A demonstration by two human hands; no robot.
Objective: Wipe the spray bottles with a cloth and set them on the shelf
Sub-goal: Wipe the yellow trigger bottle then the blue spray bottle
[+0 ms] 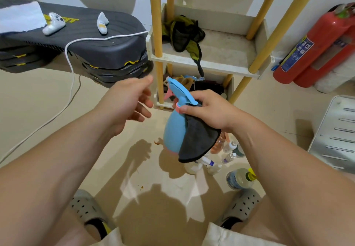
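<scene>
My right hand (208, 109) grips a blue spray bottle (173, 130) by its neck, just under the blue trigger head, and it hangs in the air in front of the shelf. A dark grey cloth (197, 142) is pinched under the same hand and drapes over the bottle's right side. My left hand (130, 101) hovers a little left of the bottle, fingers relaxed, holding nothing. The white shelf (209, 63) with yellow posts stands just behind. Several other bottles (228, 158) stand on the floor below my right wrist.
A dark green rag (184, 34) lies on the shelf's upper tier; more cloths fill the lower tier (203, 86). Stacked dark step platforms (76, 40) with a white cable sit at left. Red fire extinguishers (315, 47) lean at right, with a grey metal panel (338, 132) below them.
</scene>
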